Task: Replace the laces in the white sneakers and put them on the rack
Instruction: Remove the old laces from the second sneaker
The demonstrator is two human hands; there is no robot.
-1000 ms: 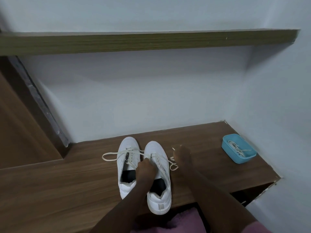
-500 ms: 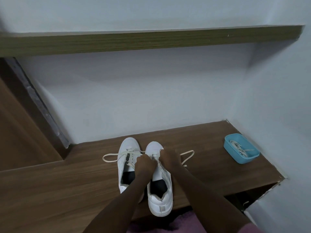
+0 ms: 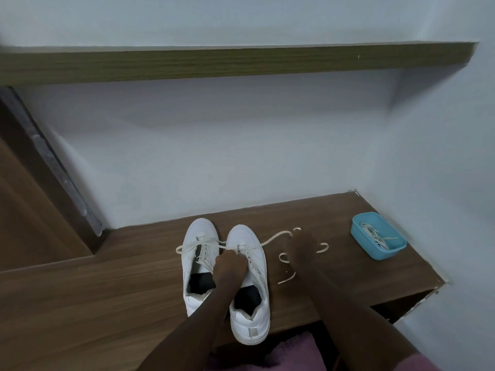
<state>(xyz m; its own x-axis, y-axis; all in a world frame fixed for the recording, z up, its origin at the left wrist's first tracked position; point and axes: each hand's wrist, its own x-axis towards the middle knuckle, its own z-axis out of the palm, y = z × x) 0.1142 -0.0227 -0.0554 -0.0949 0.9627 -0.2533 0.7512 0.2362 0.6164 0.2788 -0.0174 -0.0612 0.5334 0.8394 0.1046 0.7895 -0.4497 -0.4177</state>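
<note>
Head view: two white sneakers stand side by side, toes toward the wall, on a wooden bench top [image 3: 128,279]. The left-hand sneaker [image 3: 198,253] has its cream lace loosened, with a loop trailing off to its left. The left hand [image 3: 229,265] comes down on the throat of the right-hand sneaker [image 3: 250,311], fingers curled together over the eyelet rows and pinning the shoe; whether they also pinch a strand I cannot tell. The right hand [image 3: 301,250] is out to the right of the pair, blurred, low over the bench. The lace [image 3: 276,236] runs from the toe-end eyelets into that hand and spills out on both sides in loose loops, so it is gripped, though which fingers pinch it cannot be made out. A blue plastic tub [image 3: 389,252] sits well apart at the right end of the bench, with a bundle of spare laces [image 3: 375,236] inside. A wooden shelf [image 3: 241,64] runs along the wall above.

Judging by this, the step in hand is stripping the old lace from the right-hand sneaker, early in the task. Next, the lace needs drawing free of the last eyelets while the shoe is held down; then comes the same for the other sneaker, before reaching for the tub
</note>
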